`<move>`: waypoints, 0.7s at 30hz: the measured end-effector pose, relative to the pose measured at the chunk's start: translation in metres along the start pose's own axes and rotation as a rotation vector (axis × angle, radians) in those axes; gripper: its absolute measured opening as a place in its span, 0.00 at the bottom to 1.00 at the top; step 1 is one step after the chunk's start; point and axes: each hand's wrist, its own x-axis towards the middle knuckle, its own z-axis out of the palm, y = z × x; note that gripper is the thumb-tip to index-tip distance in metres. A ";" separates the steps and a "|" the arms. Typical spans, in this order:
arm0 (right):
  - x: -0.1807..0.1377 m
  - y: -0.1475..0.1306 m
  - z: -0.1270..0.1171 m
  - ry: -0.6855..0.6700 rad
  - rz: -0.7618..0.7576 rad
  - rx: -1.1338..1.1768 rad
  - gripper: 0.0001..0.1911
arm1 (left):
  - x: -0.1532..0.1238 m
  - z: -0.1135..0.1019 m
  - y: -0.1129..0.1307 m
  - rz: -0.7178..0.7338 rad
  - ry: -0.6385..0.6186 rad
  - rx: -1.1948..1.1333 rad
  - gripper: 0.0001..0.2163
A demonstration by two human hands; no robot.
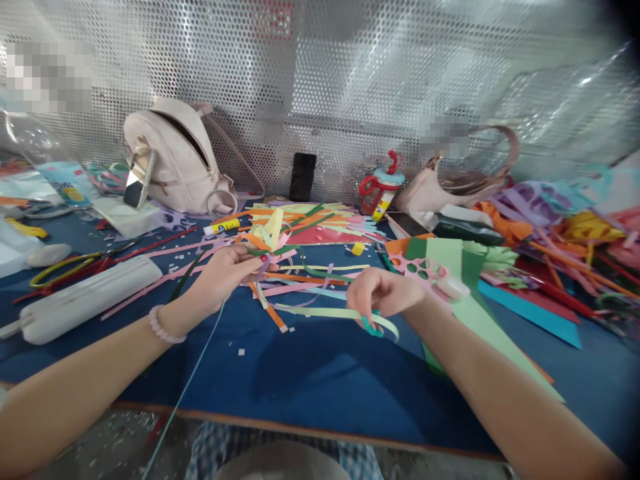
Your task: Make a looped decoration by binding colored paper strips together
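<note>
My left hand [230, 270] is closed on a bunch of looped paper strips [270, 233] in yellow, orange, green and purple. Its fingertips pinch the bunch near the middle of the table. Curled strips hang from it to the right. My right hand [383, 293] is closed, its fingers curled round a long pale green paper strip [325, 312], whose free end sticks out past them. A teal loop [371, 327] shows at those fingers; I cannot tell its kind. Loose coloured strips [300, 280] lie between and behind the hands.
Yellow-handled scissors [65, 269] and a white power strip [93, 297] lie at left. Behind are a glue stick [223, 227], a pale backpack [173, 157], a phone [303, 177] and a red-handled cup [383, 190]. Green paper sheets [480, 320] and coloured scraps lie right.
</note>
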 end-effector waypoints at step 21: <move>0.034 0.003 0.038 0.588 0.071 -0.430 0.17 | -0.003 0.001 -0.005 -0.002 -0.084 0.104 0.12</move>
